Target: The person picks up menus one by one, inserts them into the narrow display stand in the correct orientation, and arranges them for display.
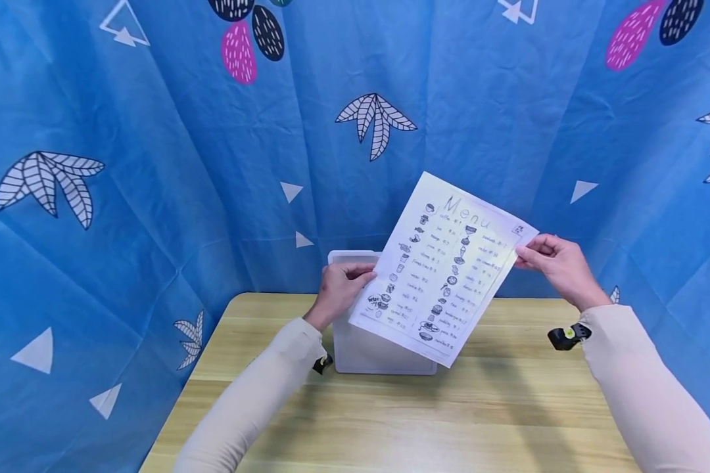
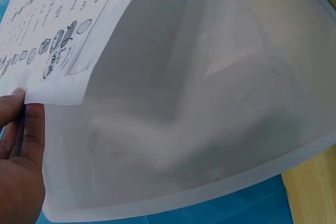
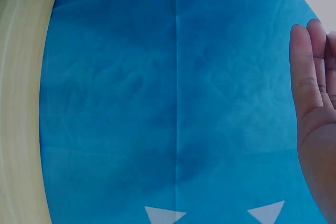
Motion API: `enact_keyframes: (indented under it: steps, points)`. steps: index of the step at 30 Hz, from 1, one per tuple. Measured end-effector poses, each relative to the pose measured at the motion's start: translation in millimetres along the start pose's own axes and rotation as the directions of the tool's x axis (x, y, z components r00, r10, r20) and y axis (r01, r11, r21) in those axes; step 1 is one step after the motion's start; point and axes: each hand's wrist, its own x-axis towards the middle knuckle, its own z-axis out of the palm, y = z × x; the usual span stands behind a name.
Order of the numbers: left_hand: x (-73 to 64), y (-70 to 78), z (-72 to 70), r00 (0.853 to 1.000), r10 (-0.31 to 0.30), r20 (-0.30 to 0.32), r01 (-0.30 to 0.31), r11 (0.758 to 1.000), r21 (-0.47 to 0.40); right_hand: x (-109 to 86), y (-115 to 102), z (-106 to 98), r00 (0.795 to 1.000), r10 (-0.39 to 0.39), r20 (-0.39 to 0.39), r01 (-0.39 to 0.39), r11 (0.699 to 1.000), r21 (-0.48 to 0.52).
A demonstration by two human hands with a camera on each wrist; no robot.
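Note:
Both hands hold up a white paper sheet, headed "Menu", with two columns of small food drawings and handwritten prices. It leans to the right in the head view. My left hand pinches its left edge low down; the left wrist view shows the thumb and fingers of that hand at a corner of the sheet. My right hand pinches the upper right edge between thumb and fingers. Behind the sheet stands a pale, translucent plastic box, partly hidden by the paper; its broad face fills the left wrist view.
The box stands on a light wooden table near its back edge. A blue patterned curtain hangs close behind and at both sides. Each wrist wears a black strapped device, the right one plainly visible.

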Motion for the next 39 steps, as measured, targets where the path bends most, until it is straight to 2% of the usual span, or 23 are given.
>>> enact_keyframes:
  steps: [6,14,22,30,39]
  points:
    - [4.7,0.0,-4.8,1.000,0.014,-0.007,-0.014,1.000,-0.003,5.5,-5,1,1.000,-0.007,0.000,0.007,0.998,-0.065]
    - [10.4,3.3,-13.0,0.997,0.049,-0.056,-0.050,0.999,-0.003,13.9,-16,4,1.000,-0.027,0.006,0.027,0.993,-0.112]
    - [14.9,3.4,-23.8,0.998,-0.013,-0.063,0.012,1.000,-0.010,20.9,-22,11,0.999,-0.038,0.011,0.039,0.995,-0.091]
    - [21.1,-0.2,-35.8,0.998,-0.018,-0.059,0.017,1.000,-0.013,29.6,-30,17,0.999,-0.044,-0.007,0.042,0.983,-0.177]
    - [24.3,-0.9,-47.8,0.997,-0.030,-0.066,0.030,1.000,0.005,36.2,-41,25,0.991,-0.134,-0.004,0.129,0.964,-0.231]
